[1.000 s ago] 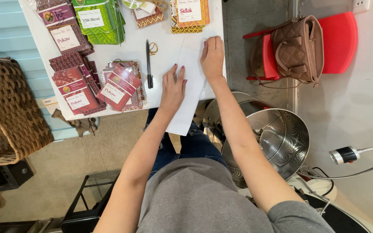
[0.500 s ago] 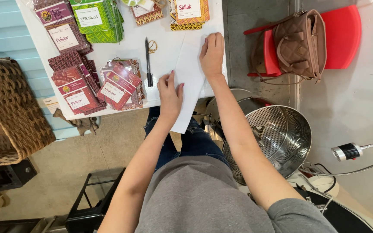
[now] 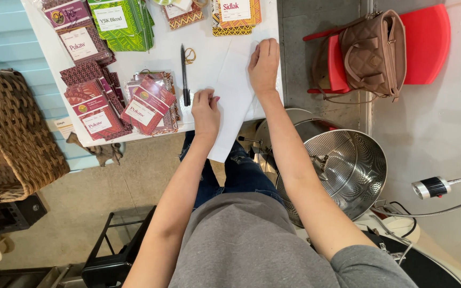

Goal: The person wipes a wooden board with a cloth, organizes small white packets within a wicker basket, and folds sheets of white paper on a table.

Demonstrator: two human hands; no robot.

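A white sheet of paper (image 3: 234, 101) lies on the white table (image 3: 158, 61) and hangs over its near edge. My left hand (image 3: 205, 110) presses on the sheet's left side near the table edge, fingers bent. My right hand (image 3: 264, 64) rests flat on the sheet's far right part. A black pen (image 3: 184, 74) lies just left of the paper, beside a small rubber band (image 3: 190, 55).
Maroon packets (image 3: 148, 105) and green packets (image 3: 124, 21) with labels cover the table's left and far side. A woven basket (image 3: 12, 138) stands at left. A red chair (image 3: 428, 42) bears a brown bag (image 3: 374, 50). A perforated steel bowl (image 3: 348, 170) sits at right.
My left hand has slid slightly toward the table edge along the paper and its fingers have curled. The right hand stays on the sheet's far part.
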